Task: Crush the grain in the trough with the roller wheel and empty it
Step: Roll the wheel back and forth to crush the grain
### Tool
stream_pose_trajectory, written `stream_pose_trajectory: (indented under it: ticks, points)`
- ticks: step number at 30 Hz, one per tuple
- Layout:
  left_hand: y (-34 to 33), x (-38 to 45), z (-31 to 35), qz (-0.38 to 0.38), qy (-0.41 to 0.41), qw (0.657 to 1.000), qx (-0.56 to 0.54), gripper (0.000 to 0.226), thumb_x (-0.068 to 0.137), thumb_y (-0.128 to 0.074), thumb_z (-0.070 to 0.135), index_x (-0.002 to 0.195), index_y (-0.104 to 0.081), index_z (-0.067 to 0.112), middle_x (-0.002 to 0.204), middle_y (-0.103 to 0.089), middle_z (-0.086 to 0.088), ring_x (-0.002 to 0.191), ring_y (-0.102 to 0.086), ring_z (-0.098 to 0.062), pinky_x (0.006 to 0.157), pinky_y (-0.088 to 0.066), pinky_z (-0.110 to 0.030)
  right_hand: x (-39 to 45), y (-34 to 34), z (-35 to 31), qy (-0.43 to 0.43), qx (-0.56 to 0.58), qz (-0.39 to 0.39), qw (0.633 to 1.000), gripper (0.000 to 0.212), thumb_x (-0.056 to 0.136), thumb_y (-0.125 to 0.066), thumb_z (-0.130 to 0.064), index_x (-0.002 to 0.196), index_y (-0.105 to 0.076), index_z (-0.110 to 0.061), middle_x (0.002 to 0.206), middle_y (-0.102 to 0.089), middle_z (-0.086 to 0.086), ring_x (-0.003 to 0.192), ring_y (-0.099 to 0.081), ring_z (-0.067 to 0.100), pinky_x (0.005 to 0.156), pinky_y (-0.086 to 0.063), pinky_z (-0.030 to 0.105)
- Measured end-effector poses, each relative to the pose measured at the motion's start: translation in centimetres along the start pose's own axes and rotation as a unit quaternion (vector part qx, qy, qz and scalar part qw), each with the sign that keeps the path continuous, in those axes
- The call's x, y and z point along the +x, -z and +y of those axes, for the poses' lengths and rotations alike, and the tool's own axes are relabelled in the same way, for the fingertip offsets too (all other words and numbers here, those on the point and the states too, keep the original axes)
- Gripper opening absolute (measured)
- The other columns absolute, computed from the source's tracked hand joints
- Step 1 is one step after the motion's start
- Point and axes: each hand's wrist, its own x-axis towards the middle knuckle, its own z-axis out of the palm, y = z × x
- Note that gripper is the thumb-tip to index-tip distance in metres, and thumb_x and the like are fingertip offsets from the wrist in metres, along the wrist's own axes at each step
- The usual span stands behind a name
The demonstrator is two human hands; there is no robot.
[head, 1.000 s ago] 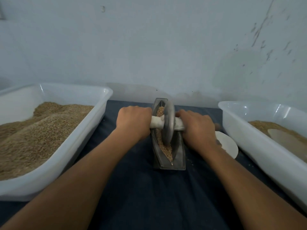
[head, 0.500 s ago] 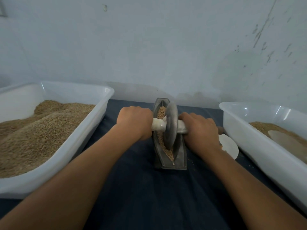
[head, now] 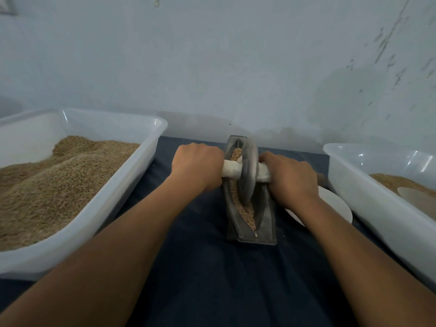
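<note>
A narrow grey metal trough (head: 265,228) lies lengthwise on the dark cloth at the centre, with brown grain (head: 247,212) along its groove. A grey metal roller wheel (head: 247,172) stands upright in the groove near the middle. Its pale axle handle sticks out on both sides. My left hand (head: 197,167) is closed around the left end of the handle. My right hand (head: 291,179) is closed around the right end. Grain shows both beyond and in front of the wheel.
A large white tub (head: 132,173) heaped with grain stands at the left. Another white tub (head: 368,197) at the right holds a little grain and a pale scoop (head: 417,199). A white dish (head: 335,206) lies between trough and right tub. A wall stands close behind.
The wheel has rolled slightly away from me along the trough, with both hands still on the handle. The camera view has shifted a little.
</note>
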Motion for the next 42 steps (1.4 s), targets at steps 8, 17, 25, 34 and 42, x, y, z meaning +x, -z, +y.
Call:
stream_pose_trajectory:
  ticks: [8, 17, 25, 34, 42]
  points:
    - [-0.2, 1.0, -0.1, 0.010, 0.000, 1.000, 0.006, 0.025, 0.080, -0.065, 0.039, 0.100, -0.055, 0.028, 0.074, -0.047, 0.006, 0.069, -0.050, -0.019, 0.060, -0.036, -0.034, 1.3, -0.2, 0.2, -0.010, -0.016, -0.018, 1.000, 0.037, 0.086, -0.063, -0.028, 0.116, -0.050, -0.042, 0.101, -0.067, -0.010, 0.090, -0.065, 0.023, 0.066, -0.029, 0.034]
    - [0.0, 1.1, 0.1, 0.012, 0.003, 1.000, 0.004, 0.024, 0.081, -0.065, 0.037, 0.100, -0.054, 0.027, 0.073, -0.044, 0.006, 0.067, -0.047, -0.018, 0.059, -0.034, -0.034, 1.4, 0.1, 0.5, 0.001, -0.007, -0.008, 1.000, 0.034, 0.087, -0.062, -0.029, 0.116, -0.051, -0.042, 0.100, -0.067, -0.009, 0.087, -0.065, 0.023, 0.065, -0.030, 0.033]
    - [0.5, 0.6, 0.2, -0.031, 0.011, 0.999, -0.012, 0.028, 0.079, -0.066, 0.035, 0.104, -0.056, 0.025, 0.078, -0.049, 0.004, 0.071, -0.050, -0.019, 0.062, -0.037, -0.035, 1.3, 0.9, 0.3, 0.015, -0.011, -0.068, 0.998, 0.045, 0.083, -0.063, -0.027, 0.121, -0.045, -0.043, 0.102, -0.066, -0.010, 0.089, -0.064, 0.022, 0.062, -0.033, 0.034]
    - [1.9, -0.2, 0.4, -0.088, -0.002, 0.996, -0.021, 0.030, 0.079, -0.069, 0.036, 0.102, -0.055, 0.022, 0.082, -0.053, 0.003, 0.073, -0.052, -0.019, 0.063, -0.039, -0.035, 1.1, 3.0, 0.6, 0.007, 0.022, -0.195, 0.981, 0.079, 0.081, -0.068, -0.032, 0.146, -0.025, -0.042, 0.104, -0.067, -0.001, 0.081, -0.055, 0.021, 0.058, -0.038, 0.032]
    - [3.5, -0.9, 0.7, -0.141, -0.018, 0.990, -0.019, 0.033, 0.077, -0.071, 0.037, 0.097, -0.049, 0.023, 0.073, -0.046, 0.004, 0.064, -0.047, -0.016, 0.061, -0.040, -0.036, 0.9, 6.3, 1.0, -0.025, 0.068, -0.271, 0.960, 0.089, 0.072, -0.081, -0.040, 0.144, -0.031, -0.033, 0.108, -0.058, -0.005, 0.094, -0.057, 0.017, 0.063, -0.044, 0.027]
